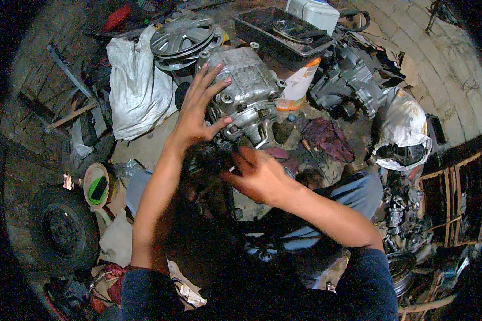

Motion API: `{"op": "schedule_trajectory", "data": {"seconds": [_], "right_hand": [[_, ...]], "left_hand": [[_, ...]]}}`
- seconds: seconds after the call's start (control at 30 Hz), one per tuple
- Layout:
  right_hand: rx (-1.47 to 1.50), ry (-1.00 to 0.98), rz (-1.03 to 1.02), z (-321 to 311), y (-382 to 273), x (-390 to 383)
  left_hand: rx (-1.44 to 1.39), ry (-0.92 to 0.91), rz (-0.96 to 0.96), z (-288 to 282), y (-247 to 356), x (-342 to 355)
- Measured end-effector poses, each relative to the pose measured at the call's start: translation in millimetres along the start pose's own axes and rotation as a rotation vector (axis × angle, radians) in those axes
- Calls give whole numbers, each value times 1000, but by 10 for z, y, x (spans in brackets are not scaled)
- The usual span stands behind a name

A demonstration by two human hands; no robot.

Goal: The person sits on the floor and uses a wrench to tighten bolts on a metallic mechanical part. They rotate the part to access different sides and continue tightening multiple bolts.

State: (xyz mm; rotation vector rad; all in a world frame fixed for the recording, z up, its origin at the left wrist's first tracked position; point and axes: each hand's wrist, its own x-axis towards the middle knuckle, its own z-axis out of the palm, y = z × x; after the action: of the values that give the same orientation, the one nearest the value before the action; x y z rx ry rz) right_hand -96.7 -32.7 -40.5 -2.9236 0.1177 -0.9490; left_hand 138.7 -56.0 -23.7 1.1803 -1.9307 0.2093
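Note:
A silver cast-metal housing point(241, 75), with bolt bosses and a rounded lower section, sits tilted in front of me. My left hand point(201, 109) grips its left side, fingers spread over the edge and thumb lower down. Just below the housing my right hand point(260, 176) has its fingers curled, blurred by motion; what they hold is hidden in shadow. A crumpled maroon cloth point(329, 139) lies to the right of the housing.
Around me lie a white sack point(136, 88), stacked alloy wheels point(181, 40), a black tray point(262, 27), a grey casing point(348, 80), a white bag of parts point(401, 123), a tire point(64, 235), a bucket point(96, 174) and piled metal parts point(401, 214).

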Motion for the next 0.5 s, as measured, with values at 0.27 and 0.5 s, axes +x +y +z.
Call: {"op": "schedule_trajectory", "data": {"seconds": [0.27,0.5], "right_hand": [[339,506,435,-628,179,-211],[960,887,939,-841,642,-102]], "left_hand": [[-6,43,-5,-10,-6,-28],[-3,66,-24,-22,-8,-39]]}}
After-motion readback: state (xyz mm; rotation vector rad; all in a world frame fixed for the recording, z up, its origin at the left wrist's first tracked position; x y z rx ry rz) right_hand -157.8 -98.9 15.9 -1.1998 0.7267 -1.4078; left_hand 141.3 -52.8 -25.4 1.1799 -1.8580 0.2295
